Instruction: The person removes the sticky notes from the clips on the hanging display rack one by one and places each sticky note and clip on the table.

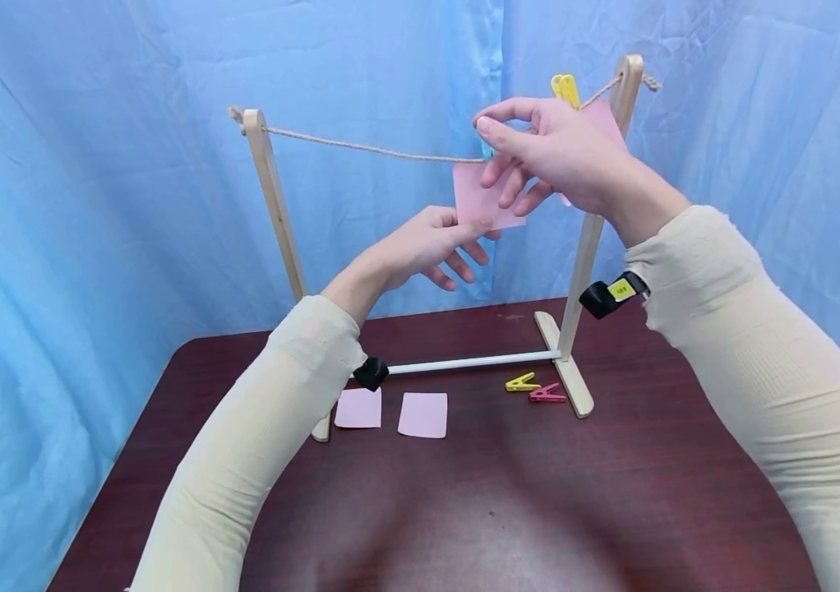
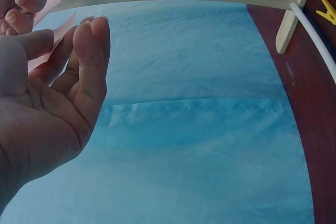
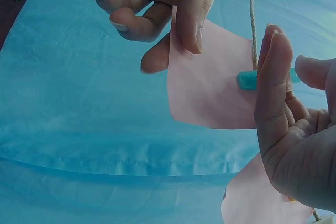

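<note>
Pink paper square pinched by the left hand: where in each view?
Head: pink paper square, upper half, just right of centre, partly behind the right hand.
Left wrist: upper left, between thumb and fingers.
Right wrist: just right of centre.
Shared landmark: left hand, in all three.

The marked yellow label (image 1: 621, 289) on the strap (image 1: 599, 301) seems illegible.

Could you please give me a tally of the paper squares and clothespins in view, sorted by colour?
Pink paper squares: 4
Yellow clothespins: 2
Red clothespin: 1
Teal clothespin: 1
Total: 8
</note>
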Motion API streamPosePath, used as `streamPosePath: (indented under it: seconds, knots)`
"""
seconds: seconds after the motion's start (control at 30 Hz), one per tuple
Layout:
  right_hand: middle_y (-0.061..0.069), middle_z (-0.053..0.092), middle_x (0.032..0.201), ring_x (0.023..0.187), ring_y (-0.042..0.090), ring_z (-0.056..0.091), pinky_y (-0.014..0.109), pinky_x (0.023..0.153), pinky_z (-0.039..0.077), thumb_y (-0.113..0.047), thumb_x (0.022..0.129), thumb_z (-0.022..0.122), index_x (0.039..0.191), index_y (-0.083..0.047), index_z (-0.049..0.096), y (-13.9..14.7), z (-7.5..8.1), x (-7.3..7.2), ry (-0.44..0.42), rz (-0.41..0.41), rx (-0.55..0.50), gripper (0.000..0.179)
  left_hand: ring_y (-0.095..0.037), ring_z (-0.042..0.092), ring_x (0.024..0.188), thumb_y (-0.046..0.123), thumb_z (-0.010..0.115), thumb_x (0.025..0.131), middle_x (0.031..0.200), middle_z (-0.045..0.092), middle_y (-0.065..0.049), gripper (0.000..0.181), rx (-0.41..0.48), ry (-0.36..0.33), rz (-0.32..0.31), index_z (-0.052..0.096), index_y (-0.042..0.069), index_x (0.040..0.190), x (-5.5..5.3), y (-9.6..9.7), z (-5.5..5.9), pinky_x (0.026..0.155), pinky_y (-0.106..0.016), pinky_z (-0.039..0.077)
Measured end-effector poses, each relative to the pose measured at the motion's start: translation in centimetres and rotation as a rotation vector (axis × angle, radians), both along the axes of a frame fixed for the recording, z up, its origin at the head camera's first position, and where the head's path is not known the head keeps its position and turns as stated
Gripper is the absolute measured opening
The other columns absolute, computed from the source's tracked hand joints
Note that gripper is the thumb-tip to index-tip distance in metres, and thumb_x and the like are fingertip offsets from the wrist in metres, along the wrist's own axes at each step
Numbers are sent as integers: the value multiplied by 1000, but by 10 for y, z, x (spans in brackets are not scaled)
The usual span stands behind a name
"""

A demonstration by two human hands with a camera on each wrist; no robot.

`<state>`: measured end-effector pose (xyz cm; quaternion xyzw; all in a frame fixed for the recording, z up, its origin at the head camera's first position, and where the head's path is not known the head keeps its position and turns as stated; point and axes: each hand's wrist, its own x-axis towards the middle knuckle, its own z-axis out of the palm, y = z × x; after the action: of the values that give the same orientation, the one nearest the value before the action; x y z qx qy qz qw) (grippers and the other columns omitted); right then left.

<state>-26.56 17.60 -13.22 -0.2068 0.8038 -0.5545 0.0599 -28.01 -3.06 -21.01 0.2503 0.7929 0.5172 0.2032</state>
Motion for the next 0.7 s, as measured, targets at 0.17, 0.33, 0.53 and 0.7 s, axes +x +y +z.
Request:
streamPosePath:
  seconds: [0.17, 0.33, 0.53, 0.7]
  knots:
    - [12, 69, 100, 68, 24, 69, 38, 61, 60, -41, 104, 54, 151, -14, 39, 3, 1, 3, 12, 1, 60, 56, -32, 71, 89, 45, 56, 104, 108, 71, -11, 39, 7, 16, 14, 69, 15, 123, 1, -2, 1, 74, -45, 60]
    - [13, 72, 103, 72, 26, 72, 41, 63, 61, -42, 103, 57, 150, -13, 42, 8, 7, 9, 52, -15, 145, 58, -32, 71, 88, 46, 56, 103, 111, 70, -15, 39, 19, 12, 22, 69, 14, 122, 1, -5, 1, 75, -45, 60]
    - [13, 74, 106, 73, 28, 72, 42, 65, 61, -42, 99, 65, 150, -12, 45, 18, 12, 17, 126, -37, 238, 63, -33, 70, 86, 44, 57, 103, 112, 69, -18, 37, 36, 3, 30, 69, 14, 122, 0, -7, -1, 73, -46, 60]
    - [9, 76, 107, 73, 24, 75, 37, 64, 61, -38, 99, 66, 149, -8, 47, 24, 11, 19, 214, -45, 313, 62, -32, 70, 85, 42, 56, 104, 109, 69, -16, 36, 34, 13, 36, 68, 13, 122, 1, -7, 0, 71, -43, 60]
